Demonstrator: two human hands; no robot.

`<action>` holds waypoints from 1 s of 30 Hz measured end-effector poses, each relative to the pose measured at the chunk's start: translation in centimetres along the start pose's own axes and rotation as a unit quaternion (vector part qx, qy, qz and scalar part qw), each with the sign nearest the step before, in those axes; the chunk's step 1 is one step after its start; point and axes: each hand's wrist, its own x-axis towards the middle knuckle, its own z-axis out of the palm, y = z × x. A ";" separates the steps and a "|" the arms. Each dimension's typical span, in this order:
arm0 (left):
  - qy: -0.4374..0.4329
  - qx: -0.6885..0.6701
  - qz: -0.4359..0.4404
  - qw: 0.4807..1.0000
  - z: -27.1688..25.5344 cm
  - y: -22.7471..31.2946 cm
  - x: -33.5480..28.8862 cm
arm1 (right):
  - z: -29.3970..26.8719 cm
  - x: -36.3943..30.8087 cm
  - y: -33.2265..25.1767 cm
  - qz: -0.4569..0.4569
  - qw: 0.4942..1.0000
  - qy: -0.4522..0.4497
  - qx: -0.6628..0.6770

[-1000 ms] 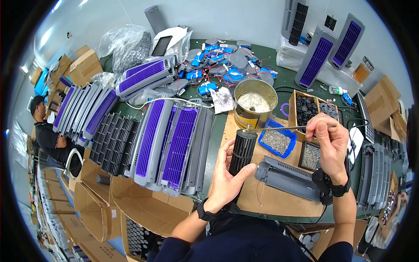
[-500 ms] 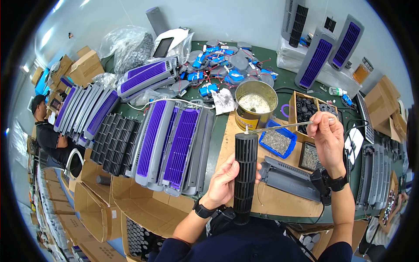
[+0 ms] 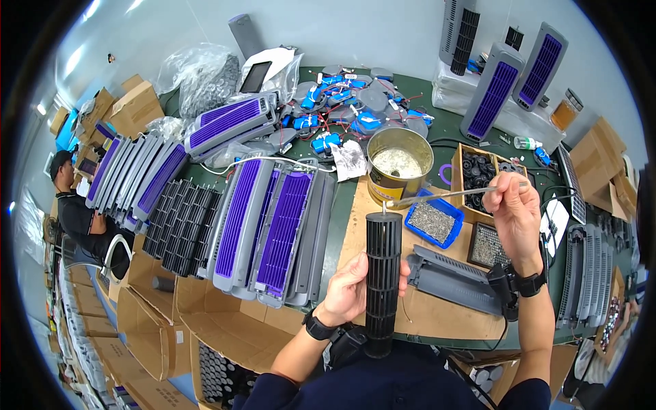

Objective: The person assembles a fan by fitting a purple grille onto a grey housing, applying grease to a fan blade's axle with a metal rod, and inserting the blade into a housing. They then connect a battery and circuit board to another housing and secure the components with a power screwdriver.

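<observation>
My left hand (image 3: 347, 290) is wrapped around a black slatted fan impeller (image 3: 383, 263), a long cylinder held upright close to my body. A thin pin (image 3: 384, 208) rises from the middle of its top disc. Pinched in the raised fingers of my right hand (image 3: 514, 208) is a slim metal stick (image 3: 451, 195), slanting down to the left. Its tip, with a whitish smear, is at the pin; whether they touch I cannot tell. Just beyond stands an open metal can (image 3: 388, 189) with pale paste inside.
Small metal parts fill a blue tray (image 3: 445, 243) behind the impeller. A grey housing (image 3: 454, 281) lies on the cardboard to the right. Purple-grilled fan housings (image 3: 283, 232) and stacked black impellers (image 3: 179, 225) crowd the left. Blue motors (image 3: 369, 121) are heaped at the back.
The impeller has dropped slightly toward me, and the stick's tip has shifted a little at the pin. Both hands keep their grips.
</observation>
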 end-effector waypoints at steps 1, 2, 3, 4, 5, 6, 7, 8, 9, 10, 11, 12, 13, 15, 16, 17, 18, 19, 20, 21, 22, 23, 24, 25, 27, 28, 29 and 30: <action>-0.010 -0.016 0.012 1.000 -0.1 -0.1 0.1 | 0.2 -0.1 0.0 0.006 1.000 -0.015 0.012; -0.011 -0.016 0.012 1.000 -0.2 -0.2 0.1 | 0.1 -0.1 0.4 0.007 1.000 -0.029 -0.006; -0.018 -0.025 0.012 0.999 -0.4 -0.3 0.0 | 0.1 -0.1 0.6 0.006 1.000 -0.028 -0.005; -0.024 -0.034 0.011 0.999 -0.5 -0.4 -0.1 | 0.0 0.0 0.8 0.002 1.000 -0.022 -0.008; -0.025 -0.033 0.011 0.999 -0.5 -0.4 -0.1 | 0.0 0.0 0.9 -0.001 1.000 -0.016 -0.010; -0.024 -0.034 0.009 0.999 -0.5 -0.5 0.0 | -0.2 0.2 0.8 -0.002 1.000 -0.010 -0.006; -0.024 -0.034 0.006 0.999 -0.5 -0.5 0.0 | -0.4 0.2 0.7 -0.003 1.000 -0.010 -0.006; -0.024 -0.034 0.006 0.999 -0.6 -0.5 0.0 | -0.6 0.1 0.7 -0.007 1.000 -0.015 0.000; -0.011 -0.029 0.004 1.000 -0.6 -0.5 -0.1 | -0.7 0.1 0.6 -0.011 1.000 -0.020 0.008; 0.002 -0.024 0.002 1.000 -0.6 -0.5 -0.2 | -0.5 0.0 0.6 -0.005 0.999 -0.031 0.021; 0.002 -0.024 0.002 1.000 -0.5 -0.4 -0.2 | -0.2 0.0 0.6 -0.005 0.999 -0.031 0.021; -0.001 -0.028 0.002 1.000 -0.4 -0.3 -0.1 | 0.0 -0.1 0.7 0.008 1.000 -0.029 0.006; -0.004 -0.033 0.001 0.999 -0.3 -0.3 -0.1 | 0.1 -0.2 0.8 0.022 0.999 -0.028 -0.009; -0.007 -0.045 -0.004 0.999 -0.2 -0.3 -0.1 | -0.1 0.1 0.8 0.015 1.000 -0.024 -0.011; -0.010 -0.057 -0.009 0.998 -0.2 -0.3 -0.1 | -0.3 0.2 0.7 0.010 1.000 -0.012 -0.008; -0.010 -0.057 -0.008 0.998 -0.2 -0.3 -0.1 | -0.4 0.3 0.6 0.005 1.000 0.000 -0.004; -0.003 -0.054 -0.011 0.998 -0.2 -0.3 -0.2 | -0.4 0.3 0.5 -0.005 1.000 0.003 -0.016; 0.004 -0.051 -0.015 0.999 -0.3 -0.4 -0.2 | -0.3 0.2 0.3 -0.006 1.000 0.003 -0.016; 0.003 -0.051 -0.015 0.999 -0.3 -0.3 -0.1 | -0.1 0.2 0.3 -0.005 1.000 -0.014 -0.005; 0.003 -0.041 -0.013 0.999 -0.4 -0.4 -0.1 | 0.1 0.0 0.3 -0.005 0.999 -0.032 0.008; 0.003 -0.031 -0.012 0.999 -0.4 -0.4 -0.1 | 0.3 -0.1 0.4 -0.006 0.999 -0.040 -0.022; 0.004 -0.031 -0.012 0.999 -0.5 -0.4 -0.1 | 0.4 -0.1 0.4 -0.005 0.999 -0.040 -0.022; 0.010 -0.024 -0.017 1.000 -0.6 -0.4 -0.1 | 0.4 0.0 0.4 -0.026 0.998 -0.036 -0.055; 0.015 -0.017 -0.023 0.999 -0.6 -0.3 -0.1 | 0.5 0.1 0.4 -0.047 0.995 -0.032 -0.088; 0.023 -0.015 -0.022 0.999 -0.2 -0.4 -0.3 | 0.4 0.1 0.0 -0.053 0.993 -0.022 -0.103; 0.031 -0.013 -0.020 0.999 -0.1 -0.4 -0.4 | 0.2 0.2 -0.1 -0.055 0.993 -0.025 -0.099; 0.031 -0.012 -0.020 0.999 -0.2 -0.3 -0.4 | 0.1 0.2 -0.1 -0.056 0.994 -0.029 -0.095; 0.033 -0.005 -0.013 0.999 -0.4 -0.3 -0.5 | 0.3 0.1 -0.1 -0.049 0.996 -0.034 -0.063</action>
